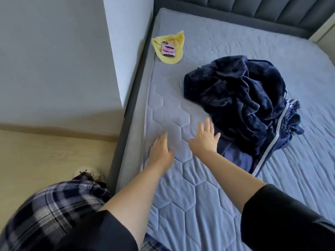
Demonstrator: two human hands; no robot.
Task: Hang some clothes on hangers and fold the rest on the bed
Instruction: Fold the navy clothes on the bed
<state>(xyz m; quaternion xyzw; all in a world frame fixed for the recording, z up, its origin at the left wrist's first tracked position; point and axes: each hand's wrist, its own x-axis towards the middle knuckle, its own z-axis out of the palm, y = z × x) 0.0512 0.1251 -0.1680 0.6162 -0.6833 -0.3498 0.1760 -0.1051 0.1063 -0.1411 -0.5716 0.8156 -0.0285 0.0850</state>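
A heap of dark navy clothes (pixel 241 104) lies crumpled on the blue quilted mattress (pixel 272 178), with a white-trimmed zip running down its right side. My left hand (pixel 160 151) hovers palm down over the mattress near its left edge, fingers apart and holding nothing. My right hand (pixel 204 138) reaches forward with spread fingers, its fingertips just beside the left edge of the navy heap. No hangers are visible.
A yellow cloth (pixel 174 51) with a pink phone (pixel 168 48) on it lies near the bed's far left corner. A white wall (pixel 63 60) stands left of the bed. A padded grey headboard (pixel 262 11) runs along the far end. Wooden floor (pixel 45 156) lies at left.
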